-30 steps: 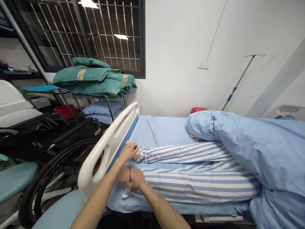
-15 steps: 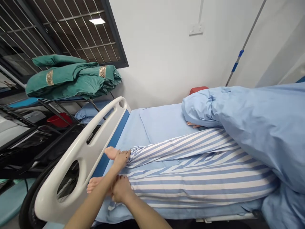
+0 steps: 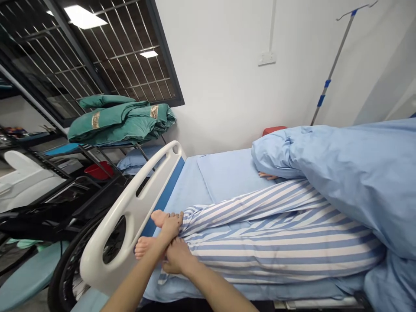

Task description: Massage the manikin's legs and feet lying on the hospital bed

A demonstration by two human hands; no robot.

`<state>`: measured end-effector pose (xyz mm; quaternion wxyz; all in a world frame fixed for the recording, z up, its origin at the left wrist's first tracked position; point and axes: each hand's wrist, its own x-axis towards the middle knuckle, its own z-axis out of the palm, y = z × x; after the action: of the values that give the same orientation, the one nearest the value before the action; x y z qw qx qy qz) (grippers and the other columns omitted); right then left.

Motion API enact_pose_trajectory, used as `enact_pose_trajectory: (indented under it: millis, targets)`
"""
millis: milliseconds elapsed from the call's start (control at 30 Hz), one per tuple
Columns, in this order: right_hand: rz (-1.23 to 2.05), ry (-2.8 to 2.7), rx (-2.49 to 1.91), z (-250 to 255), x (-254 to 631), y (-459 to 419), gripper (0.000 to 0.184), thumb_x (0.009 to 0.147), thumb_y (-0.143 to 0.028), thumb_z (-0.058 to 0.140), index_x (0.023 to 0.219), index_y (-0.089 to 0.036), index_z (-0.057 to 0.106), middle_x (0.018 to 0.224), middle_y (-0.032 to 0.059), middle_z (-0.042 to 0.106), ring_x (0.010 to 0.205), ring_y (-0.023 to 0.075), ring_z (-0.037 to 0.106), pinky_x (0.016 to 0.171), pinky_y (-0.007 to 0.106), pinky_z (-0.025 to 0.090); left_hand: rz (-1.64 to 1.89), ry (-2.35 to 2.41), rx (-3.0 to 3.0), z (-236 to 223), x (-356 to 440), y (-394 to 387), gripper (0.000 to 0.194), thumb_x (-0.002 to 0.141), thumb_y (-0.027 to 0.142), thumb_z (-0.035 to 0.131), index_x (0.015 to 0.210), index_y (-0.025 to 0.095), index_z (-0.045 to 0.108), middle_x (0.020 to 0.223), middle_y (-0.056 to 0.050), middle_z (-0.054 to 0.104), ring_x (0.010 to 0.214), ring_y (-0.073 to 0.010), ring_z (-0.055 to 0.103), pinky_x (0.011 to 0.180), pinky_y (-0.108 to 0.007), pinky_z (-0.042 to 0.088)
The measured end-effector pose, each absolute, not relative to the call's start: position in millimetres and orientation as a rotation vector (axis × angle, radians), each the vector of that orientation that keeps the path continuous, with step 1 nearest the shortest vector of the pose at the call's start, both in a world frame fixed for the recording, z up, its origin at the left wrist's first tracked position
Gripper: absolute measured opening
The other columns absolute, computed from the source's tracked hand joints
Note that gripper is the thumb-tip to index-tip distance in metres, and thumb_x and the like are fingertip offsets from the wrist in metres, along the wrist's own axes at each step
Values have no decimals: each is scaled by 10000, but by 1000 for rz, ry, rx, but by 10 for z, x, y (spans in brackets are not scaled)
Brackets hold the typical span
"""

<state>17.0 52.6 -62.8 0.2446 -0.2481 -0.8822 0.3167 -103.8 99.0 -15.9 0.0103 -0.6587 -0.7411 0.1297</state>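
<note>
A figure in blue-and-white striped trousers [image 3: 269, 234] lies on a hospital bed with a light blue sheet [image 3: 221, 173]. Its bare feet [image 3: 146, 246] point at the white footboard [image 3: 130, 212]. My left hand [image 3: 171, 223] is closed round the far ankle, at the trouser cuff. My right hand [image 3: 177, 256] is closed round the near ankle, just behind the near foot. A light blue duvet [image 3: 344, 173] covers the figure from the hips up, and a hand of the figure [image 3: 268, 176] shows under its edge.
A wheelchair [image 3: 65, 216] stands left of the footboard. Folded green quilts [image 3: 123, 119] lie on a metal rack, with a blue pillow [image 3: 136, 158] and a red basin [image 3: 97, 170] below. An IV pole [image 3: 331, 69] leans by the white wall.
Both hands slid from the feet up to the ankles, baring the toes. The camera view has swung left and down, then up a little.
</note>
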Motion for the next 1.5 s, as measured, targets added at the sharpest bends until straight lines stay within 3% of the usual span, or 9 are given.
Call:
enact_pose_trajectory:
  millis: [67, 200, 367, 533, 667, 733, 933, 1167, 1500]
  targets:
    - [741, -2492, -596, -524, 276, 608, 479, 653, -296, 795, 1099, -137, 720, 1120, 132, 739, 1025, 316, 659, 851, 366, 517, 479, -2266, -2051, -151, -1093, 979, 467, 768, 83, 580, 1226, 80, 669, 1159, -248, 711, 1123, -358, 636, 1046, -482, 376]
    - [732, -2485, -707, -150, 292, 952, 135, 861, -253, 615, 834, -177, 722, 808, 50, 735, 752, 203, 643, 679, 278, 426, 288, -2314, -2028, -142, -1189, 963, 294, 862, 70, 489, 1013, 74, 741, 1089, -240, 725, 1110, -356, 636, 1141, -516, 291]
    - [776, -2280, -964, -63, -45, 1434, 255, 971, -256, 522, 783, -188, 681, 732, 17, 694, 695, 139, 598, 663, 231, 352, 151, -2301, -2031, -226, -1182, 830, 395, 769, 100, 609, 1145, 46, 716, 1173, -247, 688, 1209, -404, 567, 1220, -544, 196]
    - [948, -2101, -1092, -627, -245, 1718, 408, 1003, -312, 426, 642, -202, 581, 639, 10, 620, 654, 143, 548, 619, 219, 345, -474, -2464, -1937, -214, -1120, 847, 491, 784, 182, 588, 1271, 212, 641, 1288, -148, 660, 1245, -348, 551, 1130, -512, 376]
    - [1212, -1799, -953, -848, -239, 1860, 493, 997, -445, 342, 569, -226, 452, 533, -25, 477, 582, 141, 455, 570, 224, 352, -1382, -2571, -1651, -229, -974, 1171, 227, 902, 222, 422, 992, 202, 630, 965, -83, 693, 938, -231, 641, 892, -398, 520]
    - [1345, -1631, -897, -866, -226, 1923, 506, 979, -507, 343, 550, -242, 387, 496, -42, 387, 536, 132, 395, 534, 230, 342, -1587, -2629, -1483, -328, -857, 1356, 269, 959, 252, 341, 838, 196, 575, 781, -57, 637, 772, -193, 612, 757, -338, 512]
    - [1374, -1409, -1045, -792, -195, 2017, 447, 964, -431, 371, 562, -267, 271, 499, -55, 300, 519, 126, 348, 521, 242, 338, -1017, -2816, -1386, -691, -597, 1526, 321, 1011, 239, 346, 884, 164, 631, 798, -96, 674, 752, -201, 628, 686, -292, 382]
    - [807, -2157, -1284, -463, 67, 2031, 405, 1004, -308, 426, 674, -202, 636, 719, 72, 679, 726, 196, 607, 677, 281, 354, -727, -2784, -1493, -724, -605, 1474, 282, 999, 223, 427, 1114, 138, 670, 858, -136, 728, 794, -227, 667, 660, -289, 344]
    - [794, -2154, -1221, -801, 184, 2119, 442, 1057, -320, 386, 752, -201, 683, 763, 46, 725, 686, 157, 587, 639, 271, 294, -755, -2814, -1427, -698, -565, 1544, 291, 1005, 255, 435, 860, 187, 678, 810, -82, 715, 753, -177, 642, 661, -263, 342]
